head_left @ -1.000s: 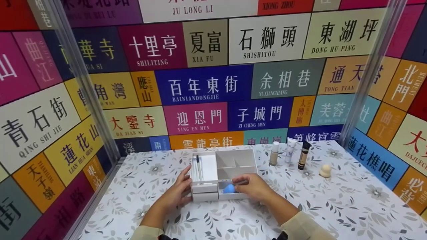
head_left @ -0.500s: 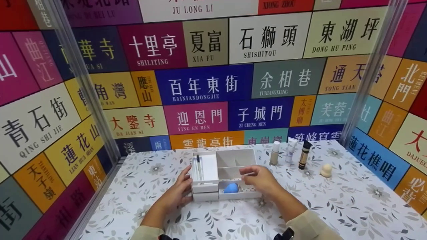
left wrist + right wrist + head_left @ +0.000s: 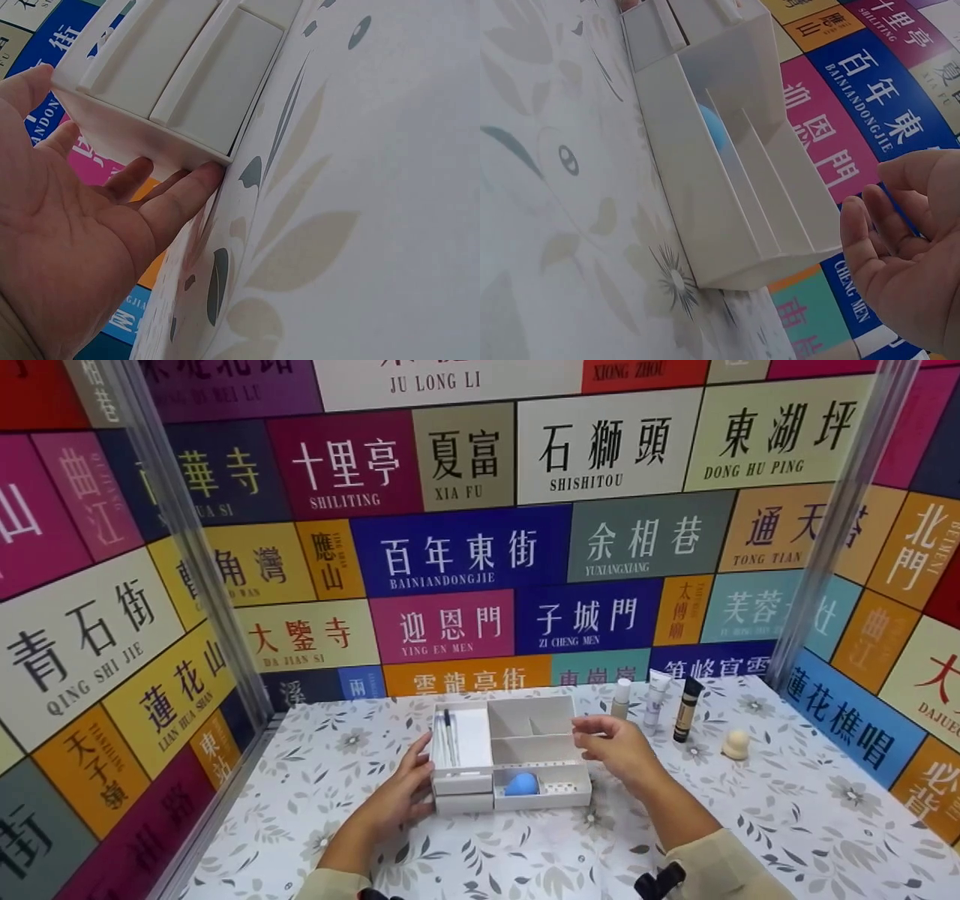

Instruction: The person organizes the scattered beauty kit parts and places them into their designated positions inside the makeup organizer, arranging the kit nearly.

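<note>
A white desktop organizer [image 3: 541,800] stands on the table, with two small drawers [image 3: 187,82] at its left front. My left hand [image 3: 409,787] rests against its left side; in the left wrist view the extended fingers [image 3: 187,191] touch the side wall. A blue makeup sponge [image 3: 521,784] lies in the low front tray, left of a divider. Right of that divider a white, gold-dotted surface shows. My right hand [image 3: 619,746] hovers beside the organizer's right edge, loosely bent and holding nothing. Two slim pen-like sticks [image 3: 449,739] lie in the upper left compartment.
Right of the organizer stand a bottle [image 3: 620,701] partly behind my right hand, a white tube [image 3: 656,701] and a black-capped tan tube [image 3: 684,711]. A cream makeup sponge [image 3: 736,745] sits further right. A flower-patterned cloth [image 3: 300,780] covers the table; sign-printed walls [image 3: 450,547] enclose it.
My right hand has moved up and right, out of the front tray, uncovering the blue makeup sponge and the dotted part beside it. The left hand has stayed at the organizer's side.
</note>
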Demonstrator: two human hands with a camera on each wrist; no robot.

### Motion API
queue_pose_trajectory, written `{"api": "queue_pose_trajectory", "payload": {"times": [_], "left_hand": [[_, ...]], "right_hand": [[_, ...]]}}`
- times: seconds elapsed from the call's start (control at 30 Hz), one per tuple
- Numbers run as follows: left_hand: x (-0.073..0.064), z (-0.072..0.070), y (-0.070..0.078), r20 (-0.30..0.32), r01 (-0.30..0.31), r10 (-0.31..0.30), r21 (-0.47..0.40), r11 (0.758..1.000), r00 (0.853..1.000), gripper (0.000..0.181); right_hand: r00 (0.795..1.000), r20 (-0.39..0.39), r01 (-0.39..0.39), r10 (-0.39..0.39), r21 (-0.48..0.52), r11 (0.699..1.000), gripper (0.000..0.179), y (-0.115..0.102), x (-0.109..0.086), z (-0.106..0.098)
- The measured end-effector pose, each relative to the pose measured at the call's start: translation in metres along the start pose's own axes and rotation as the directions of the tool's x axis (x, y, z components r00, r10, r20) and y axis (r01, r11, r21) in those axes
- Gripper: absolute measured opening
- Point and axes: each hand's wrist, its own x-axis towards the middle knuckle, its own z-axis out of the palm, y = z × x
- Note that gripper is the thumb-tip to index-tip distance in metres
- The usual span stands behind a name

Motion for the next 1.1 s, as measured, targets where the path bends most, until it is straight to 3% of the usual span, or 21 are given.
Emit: {"api": "queue_pose_trajectory", "payload": {"times": [0.5, 0.8, 1.1], "left_hand": [[0.001, 0.0, 0.0, 0.024, -0.011, 0.011, -0.013, 1.0, 1.0, 0.064], [0.0, 0.0, 0.0, 0.005, 0.012, -0.012, -0.016, 1.0, 1.0, 0.063], [0.001, -0.001, 0.0, 0.002, 0.018, -0.018, -0.04, 0.999, 1.0, 0.063]], "right_hand": [[0.993, -0.114, 0.008, -0.013, -0.04, 0.999, 0.046, 0.022, -0.008, -0.076], [0.977, -0.203, -0.088, 0.065, -0.109, 0.99, 0.052, 0.039, -0.012, -0.123], [0.954, -0.256, -0.196, 0.157, -0.138, 0.971, 0.058, 0.047, -0.011, -0.15]]}}
